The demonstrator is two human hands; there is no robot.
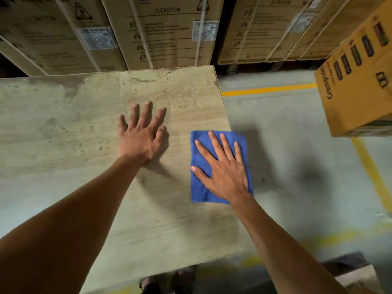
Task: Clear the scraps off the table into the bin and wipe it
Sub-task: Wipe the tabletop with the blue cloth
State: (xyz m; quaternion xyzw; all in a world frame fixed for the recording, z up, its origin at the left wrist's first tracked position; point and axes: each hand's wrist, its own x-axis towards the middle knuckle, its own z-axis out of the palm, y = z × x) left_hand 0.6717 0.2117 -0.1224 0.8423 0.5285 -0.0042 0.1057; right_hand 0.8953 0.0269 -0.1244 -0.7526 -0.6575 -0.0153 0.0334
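Observation:
A pale wooden table fills the left and middle of the view. A blue cloth lies at the table's right edge, part of it hanging over the side. My right hand presses flat on the cloth with straight, spread fingers. My left hand rests flat on the bare tabletop to the left of the cloth, fingers spread, holding nothing. No scraps show on the table, and no bin is clearly in view.
Strapped cardboard cartons stand in a row behind the table's far edge. A yellow carton sits at the right above the grey floor with yellow lines. A dark box corner shows at the bottom right.

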